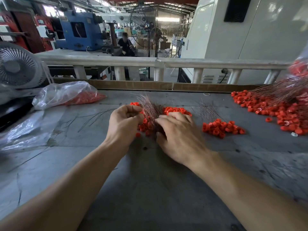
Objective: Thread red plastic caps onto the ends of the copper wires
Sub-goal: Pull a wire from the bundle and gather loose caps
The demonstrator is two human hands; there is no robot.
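Copper wires point(150, 107) stand in a bundle among red caps point(176, 110); the left hand point(124, 124) curls around them, the right hand point(178, 135) lies relaxed, holding nothing visible.

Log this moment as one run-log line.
left hand: curled at thin copper wire bundle | right hand: fingers over small red plastic caps | grey worktable | threading: unclear

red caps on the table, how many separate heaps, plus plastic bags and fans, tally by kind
Loose heaps of red caps: 3, one under the hands, a small heap, a big heap
Clear plastic bags: 2, one holding caps, one flat
Fans: 2, grey fan, pedestal fan
Total: 7
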